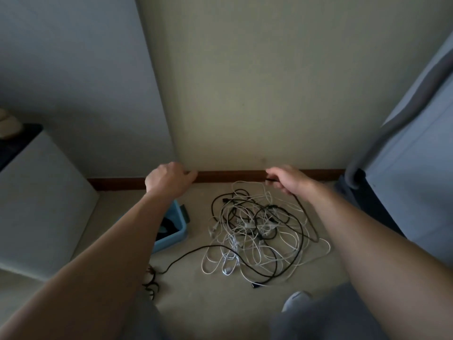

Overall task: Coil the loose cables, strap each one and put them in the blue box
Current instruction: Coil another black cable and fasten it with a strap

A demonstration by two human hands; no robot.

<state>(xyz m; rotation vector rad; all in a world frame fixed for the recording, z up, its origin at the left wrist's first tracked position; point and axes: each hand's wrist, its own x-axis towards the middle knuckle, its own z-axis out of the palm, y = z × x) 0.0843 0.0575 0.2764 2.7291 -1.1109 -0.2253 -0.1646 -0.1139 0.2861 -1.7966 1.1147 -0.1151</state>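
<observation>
A tangled pile of white and black cables [257, 231] lies on the beige floor in front of the wall. My right hand [286, 179] is raised above the pile's far side and pinches the end of a black cable [305, 214], which trails down to the pile. My left hand [169, 179] hovers at the same height to the left, fingers curled, with nothing visible in them. The blue box [180, 233] stands on the floor left of the pile, partly hidden by my left forearm, with something dark inside.
A small bunch of black looped pieces [150, 283] lies on the floor near my left elbow. A white cabinet [36, 204] stands at the left and grey fabric [404, 168] hangs at the right. A dark skirting board [245, 175] runs along the wall. My knees fill the bottom edge.
</observation>
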